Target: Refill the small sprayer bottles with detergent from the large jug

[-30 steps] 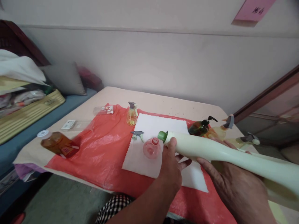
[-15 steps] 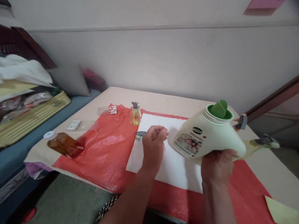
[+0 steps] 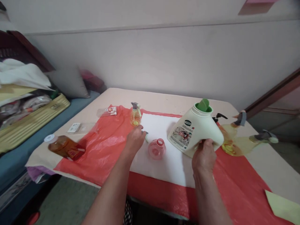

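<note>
My right hand (image 3: 204,159) grips the handle of a large cream detergent jug (image 3: 197,131), held tilted over the right part of the white sheet (image 3: 174,170). A green cap or scoop (image 3: 203,105) sticks out of its mouth. A small clear pink bottle (image 3: 156,150), without a top, stands on the sheet between my hands. My left hand (image 3: 136,137) is closed around a grey and pale green spray head (image 3: 146,136), mostly hidden by the fingers. Just behind that hand, a yellow spray bottle (image 3: 135,115) stands upright.
Red plastic (image 3: 105,147) covers much of the table. A bottle of amber liquid (image 3: 65,147) lies or leans at the left. Two yellowish spray bottles, one with a grey trigger head (image 3: 262,137), and a black pump top (image 3: 219,117) are at the right.
My left hand has moved left and away from the pink bottle it was covering, onto the spray head. The jug in my right hand has shifted left and lower.
</note>
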Tool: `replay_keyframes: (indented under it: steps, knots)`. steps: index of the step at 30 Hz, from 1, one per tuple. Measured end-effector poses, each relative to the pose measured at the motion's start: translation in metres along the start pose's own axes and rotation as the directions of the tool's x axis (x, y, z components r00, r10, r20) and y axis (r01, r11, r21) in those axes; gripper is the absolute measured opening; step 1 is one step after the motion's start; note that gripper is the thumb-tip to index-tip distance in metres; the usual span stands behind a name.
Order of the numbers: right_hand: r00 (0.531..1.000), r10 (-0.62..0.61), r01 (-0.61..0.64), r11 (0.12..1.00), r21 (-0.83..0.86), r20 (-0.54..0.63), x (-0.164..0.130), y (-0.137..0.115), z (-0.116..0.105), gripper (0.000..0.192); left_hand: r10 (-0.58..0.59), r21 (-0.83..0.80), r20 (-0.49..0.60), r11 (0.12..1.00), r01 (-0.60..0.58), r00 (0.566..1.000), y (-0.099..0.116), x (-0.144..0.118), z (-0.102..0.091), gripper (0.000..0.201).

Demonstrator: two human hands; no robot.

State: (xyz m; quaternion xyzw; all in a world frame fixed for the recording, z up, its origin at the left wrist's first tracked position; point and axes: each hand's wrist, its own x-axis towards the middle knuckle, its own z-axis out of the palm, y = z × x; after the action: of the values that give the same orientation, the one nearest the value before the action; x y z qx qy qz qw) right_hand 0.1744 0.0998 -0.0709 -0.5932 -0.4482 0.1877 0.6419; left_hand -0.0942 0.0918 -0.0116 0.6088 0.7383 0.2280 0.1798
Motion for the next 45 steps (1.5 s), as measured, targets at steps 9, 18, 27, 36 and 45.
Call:
replay_keyframes:
  steps: [9,18,27,36,45]
  knots:
    - [0.944,0.329,-0.319,0.928,0.194,-0.021,-0.061,-0.023,0.012,0.070,0.048,0.164,0.150,0.984,-0.073,0.988,-0.026,-0.004,0.037,0.047]
    - [0.876,0.361,-0.412,0.905,0.105,0.320,-0.090,-0.032,0.030,0.085,0.050,0.148,0.061,0.987,-0.059,0.997,-0.019,0.004,0.031,0.037]
    - [0.793,0.245,-0.273,0.961,-0.035,0.557,-0.098,-0.022,0.043,0.103,-0.063,-0.638,-0.382,0.740,-0.214,0.922,0.021,-0.011,-0.017,0.034]
    - [0.828,0.084,-0.070,0.996,-0.047,0.554,-0.102,0.008,0.058,0.096,-0.115,-0.907,-0.404,0.176,-0.381,0.908,0.046,-0.027,-0.021,0.052]
    - [0.838,0.038,-0.019,0.999,-0.042,0.544,-0.103,0.011,0.058,0.091,-0.026,-0.816,-0.507,0.337,-0.470,0.861,0.058,-0.027,0.009,0.048]
